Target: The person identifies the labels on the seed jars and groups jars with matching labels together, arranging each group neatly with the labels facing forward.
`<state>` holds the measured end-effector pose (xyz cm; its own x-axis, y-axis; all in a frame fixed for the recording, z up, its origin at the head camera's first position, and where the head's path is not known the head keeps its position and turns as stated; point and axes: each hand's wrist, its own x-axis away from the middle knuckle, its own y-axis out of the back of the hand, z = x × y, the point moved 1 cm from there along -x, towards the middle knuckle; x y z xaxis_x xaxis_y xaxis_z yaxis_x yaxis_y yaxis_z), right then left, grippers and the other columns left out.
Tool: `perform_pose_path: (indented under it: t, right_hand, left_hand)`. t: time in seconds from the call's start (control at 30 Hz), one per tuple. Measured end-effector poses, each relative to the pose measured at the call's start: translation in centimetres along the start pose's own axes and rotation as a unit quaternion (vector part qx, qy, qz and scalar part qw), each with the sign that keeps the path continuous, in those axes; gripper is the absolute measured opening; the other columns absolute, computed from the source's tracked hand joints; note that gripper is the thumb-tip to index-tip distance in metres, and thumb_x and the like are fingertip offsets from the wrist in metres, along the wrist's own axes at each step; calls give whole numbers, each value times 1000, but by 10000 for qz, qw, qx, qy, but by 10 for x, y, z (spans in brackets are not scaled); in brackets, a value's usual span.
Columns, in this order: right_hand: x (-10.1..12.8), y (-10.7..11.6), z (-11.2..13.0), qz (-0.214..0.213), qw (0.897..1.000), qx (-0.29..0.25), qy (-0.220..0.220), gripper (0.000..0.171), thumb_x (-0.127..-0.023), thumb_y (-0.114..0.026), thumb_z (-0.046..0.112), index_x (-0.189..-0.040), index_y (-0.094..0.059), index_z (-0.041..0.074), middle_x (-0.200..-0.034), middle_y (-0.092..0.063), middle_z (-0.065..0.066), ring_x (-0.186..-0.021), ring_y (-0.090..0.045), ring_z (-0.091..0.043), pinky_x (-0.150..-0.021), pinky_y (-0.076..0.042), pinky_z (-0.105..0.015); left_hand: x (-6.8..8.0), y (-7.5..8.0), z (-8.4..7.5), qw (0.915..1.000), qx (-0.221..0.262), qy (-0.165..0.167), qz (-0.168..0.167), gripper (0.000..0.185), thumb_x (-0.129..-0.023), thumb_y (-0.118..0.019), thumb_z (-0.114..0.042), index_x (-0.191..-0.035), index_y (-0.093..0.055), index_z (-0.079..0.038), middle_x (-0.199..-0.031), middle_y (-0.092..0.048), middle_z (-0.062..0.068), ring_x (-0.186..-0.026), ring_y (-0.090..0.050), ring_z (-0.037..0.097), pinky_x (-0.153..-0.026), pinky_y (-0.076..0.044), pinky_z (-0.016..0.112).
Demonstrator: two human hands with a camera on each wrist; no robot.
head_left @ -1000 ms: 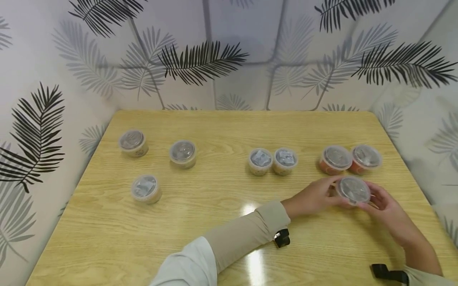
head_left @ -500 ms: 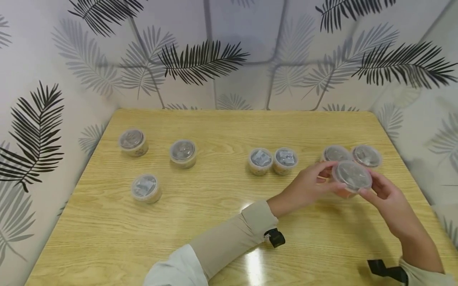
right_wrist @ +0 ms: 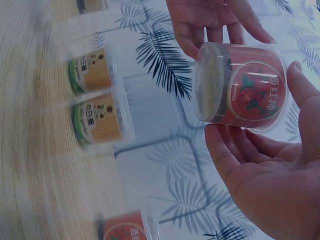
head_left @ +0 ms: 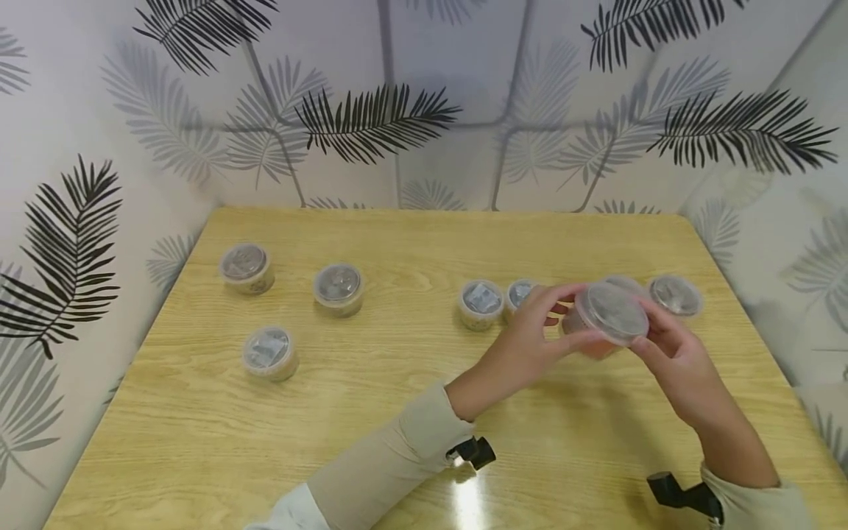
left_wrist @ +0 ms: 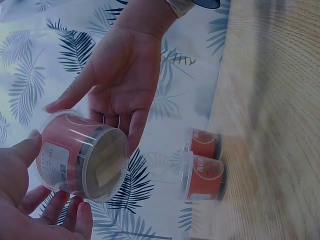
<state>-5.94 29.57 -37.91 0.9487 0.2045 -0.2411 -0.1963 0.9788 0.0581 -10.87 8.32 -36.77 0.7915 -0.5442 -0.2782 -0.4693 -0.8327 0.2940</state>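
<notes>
A red cup with a clear lid [head_left: 606, 316] is held tilted in the air above the wooden table [head_left: 397, 412], over its right part. My left hand [head_left: 523, 346] grips it from the left, thumb and fingers around its wall [left_wrist: 82, 155]. My right hand [head_left: 672, 353] holds it from the right, thumb on one side and fingers on the other [right_wrist: 245, 90]. Just behind it stand two more red cups: one [head_left: 676, 294] in full view, the other [head_left: 626, 282] mostly hidden by the held cup.
Two tan lidded cups [head_left: 481, 303] [head_left: 520, 292] stand side by side left of my hands. Three more lidded cups [head_left: 245, 266] [head_left: 338, 287] [head_left: 268, 352] are spread over the left part. Leaf-patterned walls [head_left: 424, 110] close in the table on three sides.
Both hands have lifted the red cup off the table and carried it up and to the left, in front of the two red cups behind.
</notes>
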Motion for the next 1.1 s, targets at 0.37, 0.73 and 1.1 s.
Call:
perform_pose_path:
  t: [0.37, 0.73, 1.1]
  right_hand:
    - [-4, -15, 8, 510, 9987, 31, 58, 51, -97, -42, -1, -145, -25, 1, -140, -40, -7, -125, -41, -12, -96, -38, -18]
    - [-5, -21, 7, 683, 9974, -208, 128, 55, -96, -46, -1, -146, -23, 1, -136, -43, -4, -120, -47, -12, -92, -43, -21]
    - [-3, -16, 5, 7, 9999, -133, -94, 49, -93, -44, -10, -140, -35, -2, -134, -45, -5, -120, -46, -11, -92, -42, -19]
  left_hand:
    - [5, 12, 1, 9989, 460, 101, 62, 66, -85, -69, -28, -141, -36, -14, -134, -44, -6, -118, -42, 3, -96, -39, 22]
    - [10, 8, 3, 9944, 828, 338, 569, 74, -88, -66, -25, -147, -24, -12, -144, -34, -5, -127, -34, 4, -100, -33, 19]
    - [10, 13, -3, 9926, 1193, -183, 84, 46, -95, -54, -13, -137, -38, -2, -127, -51, 6, -116, -47, 6, -98, -38, 22]
